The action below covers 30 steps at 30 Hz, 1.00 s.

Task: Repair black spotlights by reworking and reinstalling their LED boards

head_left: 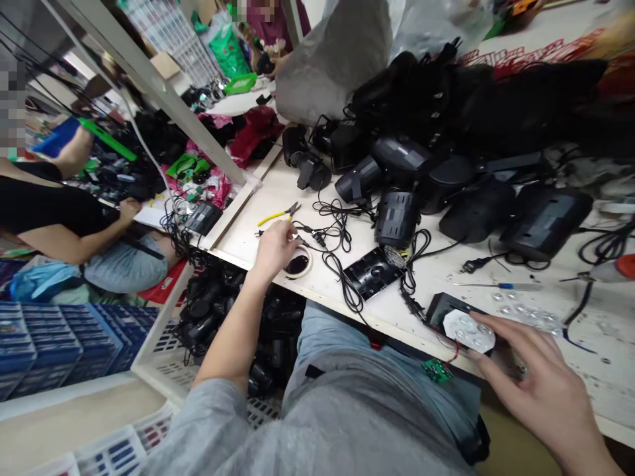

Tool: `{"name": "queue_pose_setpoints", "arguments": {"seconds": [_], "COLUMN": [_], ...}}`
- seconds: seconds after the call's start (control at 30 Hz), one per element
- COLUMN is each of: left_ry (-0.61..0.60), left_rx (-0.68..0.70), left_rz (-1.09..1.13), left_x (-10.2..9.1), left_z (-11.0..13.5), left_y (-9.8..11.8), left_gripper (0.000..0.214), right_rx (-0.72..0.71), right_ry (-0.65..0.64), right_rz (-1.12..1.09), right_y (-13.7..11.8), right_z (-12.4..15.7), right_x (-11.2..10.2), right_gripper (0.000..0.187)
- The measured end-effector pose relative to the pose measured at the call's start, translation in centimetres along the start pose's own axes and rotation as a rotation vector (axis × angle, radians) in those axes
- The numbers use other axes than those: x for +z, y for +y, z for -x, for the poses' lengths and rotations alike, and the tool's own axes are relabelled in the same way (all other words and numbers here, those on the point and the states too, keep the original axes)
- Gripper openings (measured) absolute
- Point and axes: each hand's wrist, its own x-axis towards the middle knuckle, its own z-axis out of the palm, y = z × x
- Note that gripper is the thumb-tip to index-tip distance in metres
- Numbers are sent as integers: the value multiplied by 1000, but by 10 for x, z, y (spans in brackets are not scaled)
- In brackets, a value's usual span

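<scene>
My left hand (274, 248) reaches out over the white bench, its fingers curled down at a black cable beside a round white ring with a dark centre (298, 264); whether it grips the cable is hidden. My right hand (533, 380) lies near the bench's front edge, fingers spread, fingertips touching a white hexagonal lens plate (469, 330) that sits on a black housing (441, 308). A small green circuit board (437, 370) hangs from that housing on red wires. Yellow-handled pliers (278, 214) lie just beyond my left hand.
A black square backplate (373, 272) and tangled black cables (337, 228) lie mid-bench. Several black spotlight housings (397, 218) pile up behind. A screwdriver (501, 285) and clear lens strips (528, 312) lie right. Another person (64, 218) sits left at a neighbouring bench. White crates (163, 370) stand below.
</scene>
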Motion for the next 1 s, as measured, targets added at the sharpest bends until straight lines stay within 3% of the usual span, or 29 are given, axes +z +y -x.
{"name": "queue_pose_setpoints", "arguments": {"seconds": [0.1, 0.17, 0.53, 0.83, 1.0], "left_ry": [-256, -326, -379, -415, -346], "left_rx": [27, 39, -20, -103, -182], "left_rz": [1, -1, 22, 157, 221], "left_x": [-1, -2, 1, -17, -37], "left_z": [2, 4, 4, 9, 6], "left_y": [-13, -20, -29, -27, -31], "left_gripper": [14, 21, 16, 17, 33], "right_rx": [1, -7, -32, -30, 75], "right_ry": [-1, -1, 0, 36, -38], "right_rz": [0, -6, -34, -105, -170], "right_y": [0, 1, 2, -1, 2], "right_z": [0, 0, 0, -2, -1], "right_x": [-1, 0, 1, 6, -14], "right_gripper": [30, 31, 30, 38, 49]}}
